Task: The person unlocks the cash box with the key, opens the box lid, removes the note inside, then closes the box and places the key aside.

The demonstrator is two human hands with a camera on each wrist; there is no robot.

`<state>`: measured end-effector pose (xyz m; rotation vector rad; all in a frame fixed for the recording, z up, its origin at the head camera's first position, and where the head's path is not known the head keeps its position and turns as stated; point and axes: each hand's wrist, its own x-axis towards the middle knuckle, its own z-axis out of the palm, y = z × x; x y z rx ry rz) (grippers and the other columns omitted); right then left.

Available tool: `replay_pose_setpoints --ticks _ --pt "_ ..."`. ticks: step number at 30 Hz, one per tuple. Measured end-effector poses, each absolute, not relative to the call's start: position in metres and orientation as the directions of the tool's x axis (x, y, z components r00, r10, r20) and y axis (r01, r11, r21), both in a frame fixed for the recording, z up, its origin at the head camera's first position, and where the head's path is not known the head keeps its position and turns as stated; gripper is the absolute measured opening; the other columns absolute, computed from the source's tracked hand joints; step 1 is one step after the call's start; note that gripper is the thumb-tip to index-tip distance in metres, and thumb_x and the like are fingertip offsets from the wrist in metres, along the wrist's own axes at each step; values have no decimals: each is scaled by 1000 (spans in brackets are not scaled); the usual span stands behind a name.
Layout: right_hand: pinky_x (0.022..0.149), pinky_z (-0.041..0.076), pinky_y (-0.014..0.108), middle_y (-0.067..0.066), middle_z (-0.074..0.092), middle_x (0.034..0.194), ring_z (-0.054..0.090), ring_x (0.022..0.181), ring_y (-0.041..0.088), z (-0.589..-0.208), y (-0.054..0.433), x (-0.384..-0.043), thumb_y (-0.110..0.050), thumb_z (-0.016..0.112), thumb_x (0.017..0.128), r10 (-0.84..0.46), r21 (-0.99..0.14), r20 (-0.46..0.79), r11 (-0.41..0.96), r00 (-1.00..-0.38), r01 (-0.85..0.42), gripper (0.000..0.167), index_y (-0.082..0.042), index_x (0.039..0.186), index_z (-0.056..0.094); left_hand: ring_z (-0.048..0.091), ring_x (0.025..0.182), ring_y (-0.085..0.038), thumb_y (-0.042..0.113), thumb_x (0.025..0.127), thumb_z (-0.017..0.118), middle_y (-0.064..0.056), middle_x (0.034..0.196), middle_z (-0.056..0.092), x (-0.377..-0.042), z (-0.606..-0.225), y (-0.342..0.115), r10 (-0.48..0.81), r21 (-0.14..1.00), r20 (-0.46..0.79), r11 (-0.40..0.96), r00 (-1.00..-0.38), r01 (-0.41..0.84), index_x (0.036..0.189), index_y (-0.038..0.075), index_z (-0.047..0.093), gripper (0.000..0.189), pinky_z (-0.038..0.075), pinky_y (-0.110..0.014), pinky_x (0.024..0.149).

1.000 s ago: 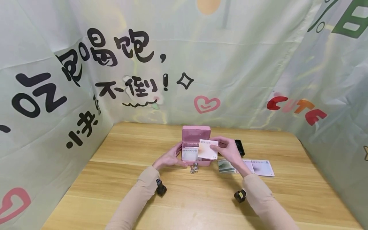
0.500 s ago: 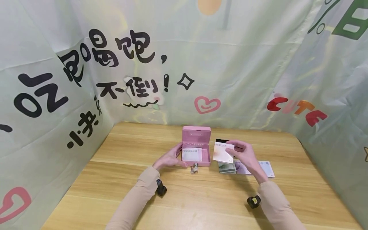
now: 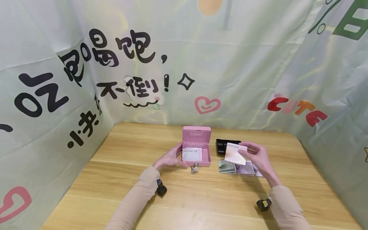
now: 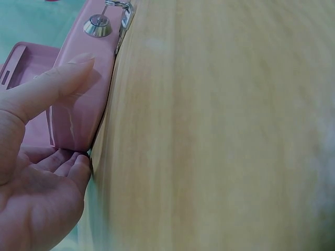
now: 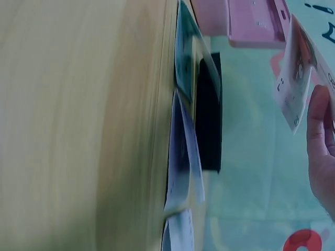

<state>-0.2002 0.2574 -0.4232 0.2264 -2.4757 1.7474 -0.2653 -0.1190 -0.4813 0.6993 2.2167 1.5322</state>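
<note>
while left hand [image 3: 171,158] grips pink box [image 3: 205,163] at left edge, right hand [image 3: 258,157] pinches note [image 3: 234,154] — past right edge.

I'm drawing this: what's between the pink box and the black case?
The head view shows just a bare strip of table between the pink box and black case.

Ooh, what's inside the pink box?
Pale printed paper lies inside the open pink box, toward the left in the head view, with bare pink showing beside it. Anything under the paper is covered, so I can't tell.
</note>
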Motion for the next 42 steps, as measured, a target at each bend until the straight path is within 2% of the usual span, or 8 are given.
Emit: replay_pose_setpoints --ticks 5,11,22,25,30,34,42 --pt "78 58 12 -31 66 105 67 96 -6 -425 269 -199 -18 72 94 -44 -914 199 353 -979 -201 44 7 129 61 14 156 -40 -3 74 83 -24 168 12 -265 -482 -119 581 935 -15 297 -814 196 160 -1 5 116 15 -50 131" --pt "77 57 11 -30 67 105 66 96 -11 -423 283 -197 -14 71 94 -38 -913 212 349 -977 -212 38 4 127 64 15 156 -41 -4 74 83 -24 168 12 -265 -483 -119 592 938 2 279 -806 207 160 -2 5 116 15 -51 131" --pt "73 59 12 -24 72 104 70 92 -3 -422 310 -192 -3 69 93 -61 -929 233 281 -971 -240 28 -3 121 70 15 156 -39 0 73 85 -24 168 13 -268 -484 -119 572 929 -20 315 -820 197 160 -1 8 116 15 -48 131" --pt "73 59 13 -24 72 104 70 91 -2 -421 317 -192 -4 69 93 -63 -925 227 298 -972 -236 29 -5 121 70 15 156 -39 0 73 85 -24 168 13 -267 -483 -119 569 929 -22 315 -822 193 160 -1 8 116 15 -49 131" --pt "74 58 11 -28 69 105 67 91 -9 -421 330 -190 -7 69 93 -53 -915 207 344 -977 -212 29 -8 123 70 16 156 -40 0 73 84 -24 168 14 -266 -482 -119 570 930 -25 315 -821 190 160 -1 8 116 15 -50 131" --pt "75 56 9 -29 69 105 66 91 -10 -421 339 -189 -8 69 94 -42 -915 192 354 -980 -194 30 -9 124 70 15 156 -39 -1 73 84 -24 168 12 -266 -481 -119 575 930 -16 309 -818 199 160 -1 7 116 15 -49 131" --pt "72 52 7 -34 65 104 60 90 -12 -427 360 -189 -11 70 94 20 -892 184 424 -983 -158 31 -11 125 71 14 157 -38 -1 73 84 -24 168 12 -266 -480 -119 571 930 -26 315 -821 190 160 -2 7 116 14 -47 131"
